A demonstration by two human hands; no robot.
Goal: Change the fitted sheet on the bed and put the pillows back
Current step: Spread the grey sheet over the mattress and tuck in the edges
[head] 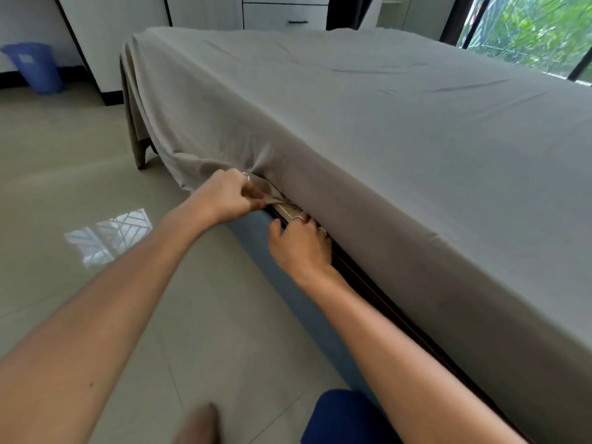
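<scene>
Down at the bed frame [253, 238], the right hand [299, 248] had its fingers pushed into the gap under the mattress, grip hidden. Just beyond, the left hand [224, 195] pinched the grey sheet [368, 123] hem. Past the bed's far corner stood a blue bin [35, 67].

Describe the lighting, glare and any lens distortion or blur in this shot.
Head view: daylight enters from the window at upper right and lights the sheet evenly; a bright window reflection glares off the glossy floor beside the left hand; the wide-angle lens bows the bed edge and stretches both forearms; the bottom edge near the foot is blurred; the right hand is fairly sharp.
</scene>
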